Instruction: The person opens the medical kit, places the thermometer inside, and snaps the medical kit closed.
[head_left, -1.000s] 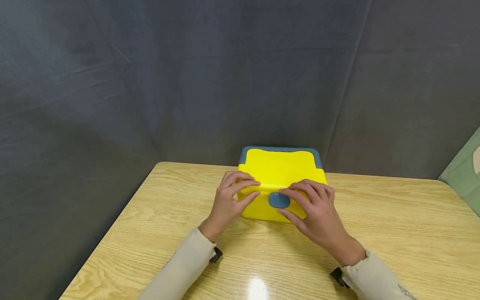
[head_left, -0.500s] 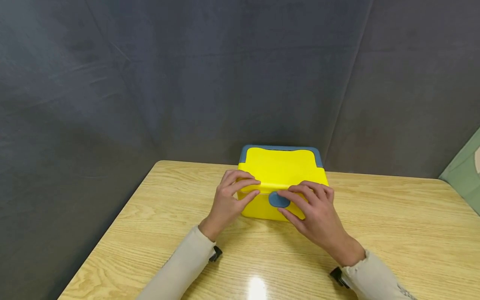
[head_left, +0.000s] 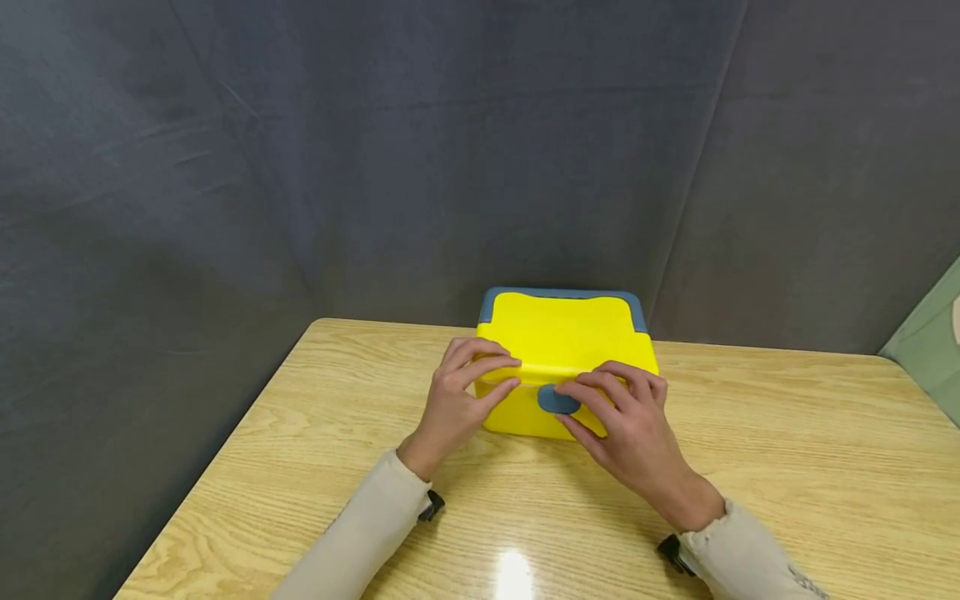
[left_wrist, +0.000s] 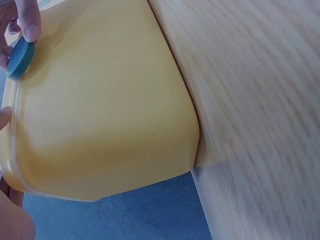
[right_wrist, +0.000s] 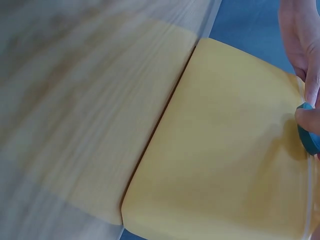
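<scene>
A yellow lunch box (head_left: 517,415) with a blue carrying handle (head_left: 555,292) stands near the table's back edge. Its lid (head_left: 566,329) lies down on the body, with a thin pale seam along the front. On the front sits an oval blue latch (head_left: 555,400), which my right hand (head_left: 637,429) holds between thumb and fingertips. My left hand (head_left: 459,404) grips the lid's front left corner, fingers on top and thumb lower down at the seam. In the left wrist view, the right thumb (left_wrist: 30,25) touches the latch's lower edge. The box's inside is hidden.
The wooden table (head_left: 300,467) has its left edge in view. A dark grey curtain (head_left: 480,150) hangs close behind the box. Something pale green (head_left: 926,350) stands at the far right. A small black clip (head_left: 431,506) shows under the left sleeve, another under the right.
The right fingertips have shifted slightly on the latch. Box and table sit a few pixels higher in the head view. The left hand keeps its place on the corner.
</scene>
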